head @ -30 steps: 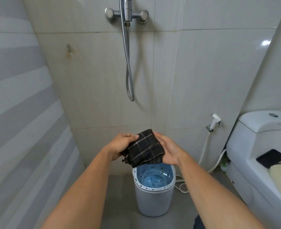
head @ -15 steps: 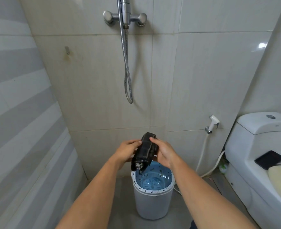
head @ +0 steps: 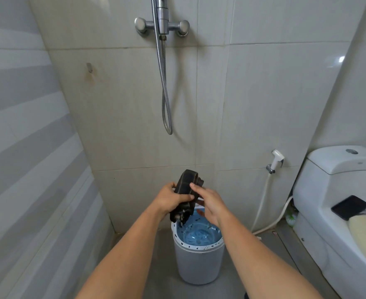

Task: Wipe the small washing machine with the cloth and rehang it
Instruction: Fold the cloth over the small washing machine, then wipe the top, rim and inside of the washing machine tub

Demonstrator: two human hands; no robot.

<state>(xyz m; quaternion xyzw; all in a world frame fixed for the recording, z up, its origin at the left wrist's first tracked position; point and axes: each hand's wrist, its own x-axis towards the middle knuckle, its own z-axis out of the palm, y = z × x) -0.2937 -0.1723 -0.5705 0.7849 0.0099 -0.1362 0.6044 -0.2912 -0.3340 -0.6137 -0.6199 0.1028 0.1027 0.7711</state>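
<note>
I hold the cloth (head: pixel 185 192) folded into a thick dark bundle in front of me, and its long axis runs almost upright, the top end leaning a little away from me. My left hand (head: pixel 170 198) has its fingers (head: pixel 186 197) wrapped around the lower half of the bundle, with the thumb on the far side. My right hand (head: pixel 207 201) touches the upper right edge with nearly straight fingers and does not really clench it. The small washing machine (head: pixel 198 251) stands on the floor directly below the bundle, its blue tub open to the top. So the next move, I think, is straight down, and the left hand is the one that carries the cloth there; the right hand is equally near. The hook (head: pixel 89 67) on the wall is high to the left, well apart. On the toilet tank (head: pixel 345 160) there is a small mark, but I cannot read it.
</note>
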